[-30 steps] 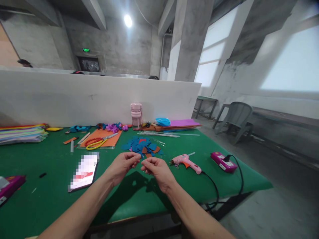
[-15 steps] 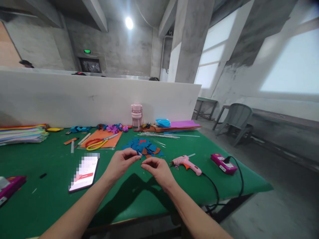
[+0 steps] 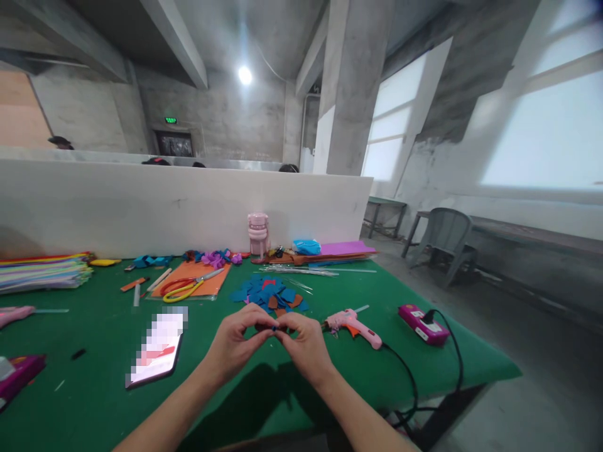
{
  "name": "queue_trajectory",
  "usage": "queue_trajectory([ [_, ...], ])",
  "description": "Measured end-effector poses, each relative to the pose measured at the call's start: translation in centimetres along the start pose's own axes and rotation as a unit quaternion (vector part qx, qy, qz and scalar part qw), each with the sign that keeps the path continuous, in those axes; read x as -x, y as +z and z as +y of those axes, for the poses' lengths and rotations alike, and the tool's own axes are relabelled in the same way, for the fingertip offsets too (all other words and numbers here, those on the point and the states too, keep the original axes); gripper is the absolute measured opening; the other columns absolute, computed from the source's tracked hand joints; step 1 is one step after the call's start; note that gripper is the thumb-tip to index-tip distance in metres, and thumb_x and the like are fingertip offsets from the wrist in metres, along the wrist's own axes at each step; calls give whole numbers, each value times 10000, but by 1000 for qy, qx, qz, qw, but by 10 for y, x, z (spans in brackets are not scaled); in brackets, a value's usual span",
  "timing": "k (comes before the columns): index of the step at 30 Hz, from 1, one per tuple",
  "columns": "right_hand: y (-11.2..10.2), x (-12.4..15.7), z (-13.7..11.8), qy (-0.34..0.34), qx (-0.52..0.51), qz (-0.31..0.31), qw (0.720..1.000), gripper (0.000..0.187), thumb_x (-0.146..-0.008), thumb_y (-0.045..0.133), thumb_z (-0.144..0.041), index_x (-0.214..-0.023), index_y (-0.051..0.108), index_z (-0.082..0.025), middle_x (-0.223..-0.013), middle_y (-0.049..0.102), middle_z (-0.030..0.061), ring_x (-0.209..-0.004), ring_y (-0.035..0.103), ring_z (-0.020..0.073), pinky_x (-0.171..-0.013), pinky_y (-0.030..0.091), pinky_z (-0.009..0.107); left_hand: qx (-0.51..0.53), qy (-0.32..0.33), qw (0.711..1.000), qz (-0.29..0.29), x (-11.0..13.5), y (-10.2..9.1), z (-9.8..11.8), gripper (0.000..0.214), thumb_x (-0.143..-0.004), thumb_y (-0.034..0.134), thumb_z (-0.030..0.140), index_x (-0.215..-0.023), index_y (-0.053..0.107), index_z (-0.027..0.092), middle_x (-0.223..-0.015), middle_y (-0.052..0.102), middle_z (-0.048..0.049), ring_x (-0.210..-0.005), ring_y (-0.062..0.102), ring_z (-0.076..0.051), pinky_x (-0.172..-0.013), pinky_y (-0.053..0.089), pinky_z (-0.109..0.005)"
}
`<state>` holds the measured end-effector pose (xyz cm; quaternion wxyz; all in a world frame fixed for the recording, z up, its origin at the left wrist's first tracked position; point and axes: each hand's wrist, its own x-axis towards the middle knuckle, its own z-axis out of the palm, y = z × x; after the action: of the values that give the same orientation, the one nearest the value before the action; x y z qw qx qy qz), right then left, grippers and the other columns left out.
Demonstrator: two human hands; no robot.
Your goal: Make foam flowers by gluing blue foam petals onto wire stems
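My left hand (image 3: 238, 342) and my right hand (image 3: 304, 342) meet fingertip to fingertip above the green table (image 3: 94, 383). Between the pinched fingers sits a tiny blue piece (image 3: 274, 328). Both hands are closed in a pinch on it. Just beyond them lies a pile of blue and brown foam cut-outs (image 3: 269, 294). A pink glue gun (image 3: 352, 321) lies to the right of my right hand. A phone (image 3: 156, 349) lies to the left of my left hand.
Red-and-yellow scissors (image 3: 184, 284) rest on an orange sheet. A stack of coloured sheets (image 3: 42, 271) lies far left, a pink bottle (image 3: 258, 233) by the white partition (image 3: 141, 201). A magenta power box (image 3: 423, 315) with black cable sits right. A grey chair (image 3: 445, 242) stands beyond.
My hands have come together until the fingertips touch, and they sit lower and nearer in view. The camera has tilted, showing another pink glue gun at the left edge.
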<state>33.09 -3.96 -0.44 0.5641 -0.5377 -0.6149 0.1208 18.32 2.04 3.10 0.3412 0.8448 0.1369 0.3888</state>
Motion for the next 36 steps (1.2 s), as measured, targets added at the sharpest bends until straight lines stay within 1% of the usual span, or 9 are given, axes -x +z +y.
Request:
queue_trajectory([
  [4, 0, -1, -2, 9, 5, 4, 1000, 64, -709, 625, -176, -739, 680, -190, -713, 654, 13, -667, 568, 133, -647, 419, 229, 24, -30, 999, 12, -1, 1, -2, 111, -757, 589, 245, -794, 665, 174, -769, 619, -41, -752, 559, -147, -699, 424, -252],
  [7, 1, 0, -4, 47, -20, -3, 999, 74, -717, 619, -221, -728, 683, -187, -687, 652, 8, -631, 550, 125, -610, 409, 226, 77, -106, 990, 46, -3, 1, -6, 113, -722, 619, 274, -748, 647, 168, -742, 603, -21, -724, 544, -140, -674, 419, -243],
  [11, 4, 1, -4, 127, -133, -58, 981, 84, -689, 631, -239, -681, 663, -161, -596, 603, -8, -547, 510, 103, -530, 385, 211, 168, -221, 957, 82, -5, 1, -10, 172, -660, 677, 306, -701, 604, 156, -695, 561, 10, -670, 496, -109, -626, 397, -213],
  [14, 7, 1, -6, 171, -209, -86, 959, 127, -662, 657, -273, -647, 635, -148, -541, 558, -25, -485, 468, 81, -483, 361, 201, 237, -264, 930, 96, -5, 4, -12, 216, -643, 693, 326, -686, 584, 144, -637, 516, 26, -598, 451, -84, -568, 371, -199],
  [20, 9, 1, -6, 235, -289, -100, 923, 234, -618, 702, -351, -651, 631, -130, -564, 588, -10, -468, 467, 68, -493, 363, 203, 338, -295, 891, 72, -7, 7, -17, 261, -648, 693, 359, -648, 574, 126, -588, 489, 27, -551, 441, -69, -530, 365, -191],
  [24, 5, 1, 1, 274, -315, -90, 904, 255, -599, 722, -366, -671, 636, -137, -581, 593, -11, -480, 457, 60, -491, 336, 195, 371, -330, 865, 65, -7, -4, -25, 302, -717, 636, 374, -935, 617, 165, -769, 586, -13, -610, 506, -73, -571, 404, -202],
  [26, 2, 0, 4, 298, -333, -87, 890, 261, -591, 732, -366, -676, 630, -141, -585, 590, -16, -481, 447, 53, -484, 315, 185, 371, -345, 859, 75, -6, -9, -32, 322, -736, 616, 371, -993, 607, 177, -807, 600, -25, -631, 525, -82, -582, 417, -214],
  [31, -1, -1, 7, 320, -372, -85, 867, 263, -584, 746, -338, -695, 622, -136, -582, 583, -19, -472, 430, 40, -479, 294, 174, 353, -357, 861, 77, -3, -13, -48, 229, -701, 658, 333, -776, 620, 120, -640, 559, 5, -550, 496, -58, -526, 381, -183],
  [36, 0, -1, 6, 320, -372, -87, 867, 271, -579, 747, -344, -675, 606, -134, -577, 583, -22, -460, 426, 35, -475, 277, 175, 306, -362, 877, 78, -5, -11, -45, 280, -655, 694, 344, -795, 640, 107, -669, 593, -19, -559, 508, -65, -540, 388, -193],
])
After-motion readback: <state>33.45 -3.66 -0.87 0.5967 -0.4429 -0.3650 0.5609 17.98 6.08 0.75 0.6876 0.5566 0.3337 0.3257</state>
